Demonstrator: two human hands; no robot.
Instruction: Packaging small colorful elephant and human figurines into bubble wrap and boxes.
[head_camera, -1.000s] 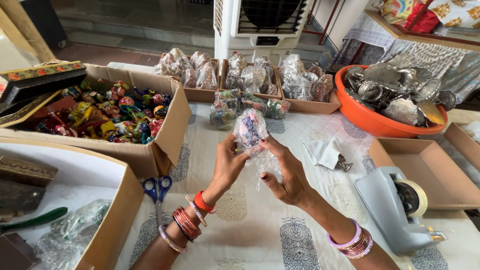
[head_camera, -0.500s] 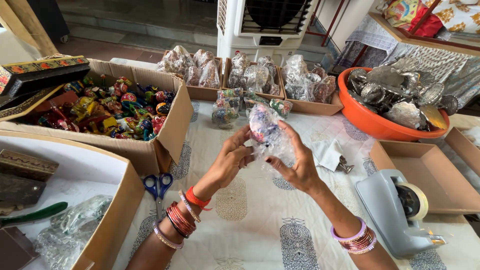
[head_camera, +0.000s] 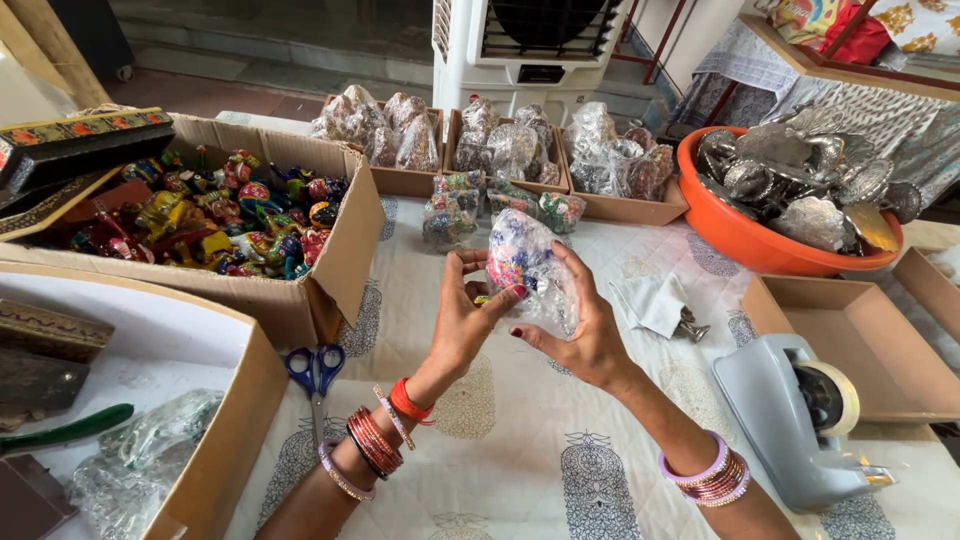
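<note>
Above the middle of the patterned tablecloth, both my hands hold one small colourful figurine wrapped in clear bubble wrap. My left hand grips its left side with the fingertips. My right hand cups it from the right and below. Each wrist carries several bangles.
A cardboard box of painted figurines stands at left, blue scissors beside it. Trays of wrapped items line the far side. An orange bowl of silver pieces, an empty box and a grey tape dispenser lie right.
Both hands have shifted slightly right and turned the wrapped figurine, folding the bubble wrap closer around it.
</note>
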